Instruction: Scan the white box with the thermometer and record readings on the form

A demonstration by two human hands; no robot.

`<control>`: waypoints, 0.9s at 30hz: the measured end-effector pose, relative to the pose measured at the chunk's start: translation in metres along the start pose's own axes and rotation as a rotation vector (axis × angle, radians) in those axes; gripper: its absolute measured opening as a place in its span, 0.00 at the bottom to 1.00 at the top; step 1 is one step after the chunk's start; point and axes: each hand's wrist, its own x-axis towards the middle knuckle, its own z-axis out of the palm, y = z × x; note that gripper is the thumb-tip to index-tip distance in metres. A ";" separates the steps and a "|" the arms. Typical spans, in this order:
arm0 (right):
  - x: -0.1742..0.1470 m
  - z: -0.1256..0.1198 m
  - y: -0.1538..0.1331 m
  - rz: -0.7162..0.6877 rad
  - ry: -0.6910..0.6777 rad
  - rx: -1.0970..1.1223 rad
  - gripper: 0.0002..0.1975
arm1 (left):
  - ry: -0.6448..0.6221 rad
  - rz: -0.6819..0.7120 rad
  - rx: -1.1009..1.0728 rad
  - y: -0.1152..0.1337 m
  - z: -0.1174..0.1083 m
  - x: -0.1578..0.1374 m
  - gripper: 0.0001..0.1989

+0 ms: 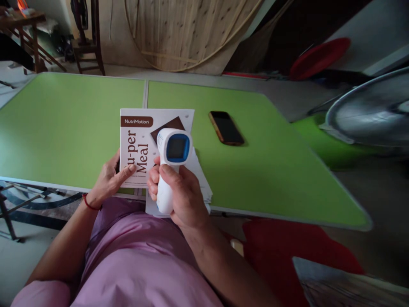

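My left hand [110, 178] grips the left edge of a white box [137, 153] printed "NutriMotion" and "Meal", its thumb laid across the front. In my right hand [183, 189] is a white infrared thermometer [166, 192], fingers wrapped round its handle. The blue-rimmed screen faces me and looks dark. It is held in front of the box and hides part of the print. Beneath the box and my right hand, a stack of white papers [201, 181] lies at the table's near edge.
The green folding table [79, 115] spans the view, with a phone [226, 128] lying right of the box. At the right stands a round metal fan or lid-like shape [370, 113]. A red stool-like object [287, 247] is below the near edge. A wooden chair [87, 47] stands behind.
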 end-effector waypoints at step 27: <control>0.067 -0.088 -0.046 -0.392 0.560 -0.576 0.14 | -0.008 0.013 -0.010 -0.002 0.000 0.002 0.29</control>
